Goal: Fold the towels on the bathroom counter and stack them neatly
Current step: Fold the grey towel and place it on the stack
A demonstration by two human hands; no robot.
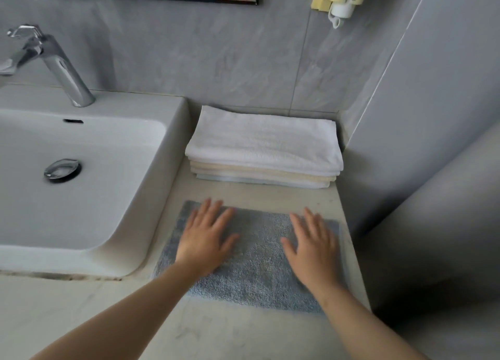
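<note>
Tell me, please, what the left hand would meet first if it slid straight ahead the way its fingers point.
Probably the stack of folded towels: the left hand lies flat on the blue-grey towel, aimed at the stack's front left, across a bare strip of counter.

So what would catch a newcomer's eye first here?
Two hands, left and right, pressed flat on a blue-grey towel at the counter's near edge. Behind it, against the wall, sits a neat stack of folded towels, white on top. The white sink and chrome tap fill the left.
</note>
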